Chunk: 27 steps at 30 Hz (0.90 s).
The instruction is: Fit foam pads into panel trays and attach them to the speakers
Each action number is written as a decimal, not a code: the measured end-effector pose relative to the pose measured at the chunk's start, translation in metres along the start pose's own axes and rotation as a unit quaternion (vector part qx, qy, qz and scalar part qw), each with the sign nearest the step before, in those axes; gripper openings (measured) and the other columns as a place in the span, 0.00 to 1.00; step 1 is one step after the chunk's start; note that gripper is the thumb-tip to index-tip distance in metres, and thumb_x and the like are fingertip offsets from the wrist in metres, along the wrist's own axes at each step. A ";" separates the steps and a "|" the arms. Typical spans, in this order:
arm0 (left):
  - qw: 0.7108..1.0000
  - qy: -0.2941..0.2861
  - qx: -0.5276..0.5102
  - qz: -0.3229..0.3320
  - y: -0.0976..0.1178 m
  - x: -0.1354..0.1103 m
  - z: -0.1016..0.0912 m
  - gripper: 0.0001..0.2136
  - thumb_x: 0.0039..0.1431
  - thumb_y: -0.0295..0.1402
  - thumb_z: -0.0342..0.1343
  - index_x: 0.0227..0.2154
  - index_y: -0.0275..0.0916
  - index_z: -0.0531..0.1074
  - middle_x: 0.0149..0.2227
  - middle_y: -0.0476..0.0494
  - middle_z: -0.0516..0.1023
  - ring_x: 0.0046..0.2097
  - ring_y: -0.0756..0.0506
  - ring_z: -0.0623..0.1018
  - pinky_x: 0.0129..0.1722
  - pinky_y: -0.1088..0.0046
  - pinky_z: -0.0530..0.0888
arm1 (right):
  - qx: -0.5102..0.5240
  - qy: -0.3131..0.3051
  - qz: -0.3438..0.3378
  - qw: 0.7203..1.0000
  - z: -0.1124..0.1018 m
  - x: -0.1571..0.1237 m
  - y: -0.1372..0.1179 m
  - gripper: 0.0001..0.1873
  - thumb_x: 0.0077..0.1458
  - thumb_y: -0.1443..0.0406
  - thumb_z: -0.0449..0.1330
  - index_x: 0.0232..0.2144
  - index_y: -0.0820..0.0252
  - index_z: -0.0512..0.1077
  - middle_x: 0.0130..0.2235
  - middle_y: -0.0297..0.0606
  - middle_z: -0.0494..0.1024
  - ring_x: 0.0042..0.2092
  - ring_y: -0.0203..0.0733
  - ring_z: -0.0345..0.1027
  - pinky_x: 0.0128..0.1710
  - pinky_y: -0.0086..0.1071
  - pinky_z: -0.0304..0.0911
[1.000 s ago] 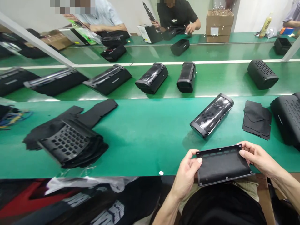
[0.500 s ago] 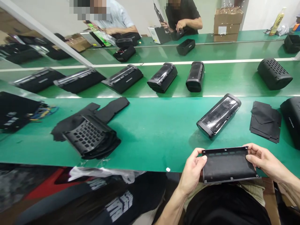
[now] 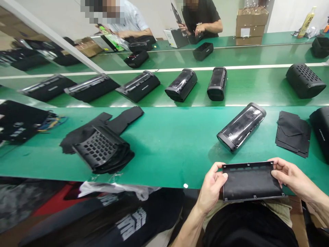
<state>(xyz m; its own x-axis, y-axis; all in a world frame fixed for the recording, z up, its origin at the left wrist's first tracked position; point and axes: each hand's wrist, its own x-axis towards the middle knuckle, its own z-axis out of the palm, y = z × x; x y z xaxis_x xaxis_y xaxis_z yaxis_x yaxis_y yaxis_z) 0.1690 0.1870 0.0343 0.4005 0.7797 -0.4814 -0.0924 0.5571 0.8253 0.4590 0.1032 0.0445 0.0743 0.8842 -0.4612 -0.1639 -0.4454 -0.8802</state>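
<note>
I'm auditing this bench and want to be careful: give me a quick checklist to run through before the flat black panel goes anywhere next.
1. Left hand grips the black panel at its left end: ok.
2. Right hand grips its right end: ok.
3. Panel held about level, over the near edge of the green table: ok.
4. Speaker housing lies just beyond it, apart: ok.
5. Bare table between housing and stack of grilles: ok.
6. Panel's underside: cannot tell.

Both bare forearms reach forward from the bottom edge. The left hand point(image 3: 211, 187) curls with its thumb on top, fingers tucked beneath (knuckles outward). The right hand point(image 3: 290, 176) mirrors it, fingers bent, pinching inward, wrist angled toward the left.
</note>
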 end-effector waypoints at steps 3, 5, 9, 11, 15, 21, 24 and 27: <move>1.000 0.000 0.003 0.006 0.000 0.000 0.000 0.30 0.53 0.54 0.72 0.47 0.41 0.68 0.24 0.59 0.64 0.27 0.54 0.60 0.29 0.77 0.59 | -0.005 0.003 0.004 1.000 0.000 0.000 -0.001 0.26 0.56 0.49 0.74 0.45 0.58 0.72 0.35 0.31 0.69 0.33 0.35 0.64 0.27 0.27 0.62; 1.000 0.001 0.003 0.008 -0.001 0.000 0.000 0.29 0.53 0.53 0.72 0.47 0.41 0.68 0.24 0.59 0.63 0.27 0.54 0.60 0.29 0.77 0.59 | -0.005 0.003 0.005 1.000 0.001 0.000 -0.002 0.26 0.56 0.49 0.74 0.46 0.58 0.73 0.35 0.31 0.69 0.33 0.36 0.64 0.27 0.27 0.62; 1.000 0.006 -0.001 0.009 -0.001 0.000 0.000 0.28 0.54 0.53 0.72 0.47 0.41 0.69 0.24 0.59 0.63 0.27 0.53 0.61 0.29 0.77 0.59 | 0.000 0.005 -0.002 1.000 0.004 -0.001 -0.003 0.25 0.57 0.49 0.73 0.46 0.58 0.74 0.35 0.32 0.69 0.32 0.36 0.64 0.27 0.28 0.62; 1.000 0.007 -0.006 0.008 0.000 0.000 -0.001 0.28 0.54 0.52 0.72 0.47 0.41 0.69 0.24 0.59 0.63 0.27 0.53 0.61 0.29 0.77 0.59 | 0.003 0.006 -0.002 1.000 0.005 -0.001 -0.003 0.24 0.57 0.50 0.74 0.45 0.58 0.74 0.35 0.32 0.69 0.32 0.36 0.64 0.27 0.28 0.62; 1.000 0.011 -0.025 0.002 0.003 -0.001 0.001 0.29 0.51 0.52 0.74 0.46 0.41 0.69 0.24 0.59 0.65 0.26 0.54 0.63 0.28 0.78 0.60 | 0.006 0.004 0.002 1.000 0.005 -0.001 -0.004 0.25 0.55 0.48 0.75 0.44 0.58 0.75 0.34 0.32 0.70 0.32 0.35 0.64 0.27 0.28 0.62; 0.993 -0.006 -0.116 -0.026 0.016 -0.005 0.010 0.29 0.51 0.60 0.71 0.41 0.42 0.69 0.27 0.54 0.74 0.24 0.51 0.71 0.25 0.75 0.68 | 0.062 -0.003 0.015 0.998 0.006 0.001 -0.008 0.27 0.54 0.46 0.77 0.43 0.58 0.76 0.31 0.29 0.69 0.28 0.31 0.59 0.26 0.25 0.61; 0.986 -0.030 -0.163 -0.036 0.022 -0.008 0.011 0.31 0.52 0.65 0.68 0.41 0.42 0.71 0.27 0.53 0.76 0.24 0.48 0.75 0.25 0.73 0.70 | 0.124 -0.018 0.048 0.991 0.009 0.001 -0.010 0.28 0.52 0.46 0.78 0.40 0.58 0.76 0.29 0.29 0.69 0.27 0.30 0.59 0.27 0.24 0.63; 0.972 -0.057 -0.219 -0.066 0.024 -0.012 0.008 0.31 0.52 0.66 0.67 0.35 0.40 0.73 0.28 0.49 0.79 0.32 0.43 0.81 0.35 0.68 0.77 | 0.160 -0.032 0.062 0.985 0.013 0.001 -0.015 0.28 0.50 0.46 0.79 0.37 0.59 0.74 0.28 0.31 0.71 0.27 0.31 0.62 0.28 0.25 0.64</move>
<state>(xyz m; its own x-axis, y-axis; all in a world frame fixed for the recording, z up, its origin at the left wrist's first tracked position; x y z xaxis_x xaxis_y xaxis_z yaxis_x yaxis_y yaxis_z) 0.1694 0.1884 0.0620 0.5319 0.6697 -0.5182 -0.4020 0.7383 0.5416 0.4490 0.1119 0.0585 -0.0270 0.8373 -0.5461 -0.4699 -0.4928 -0.7323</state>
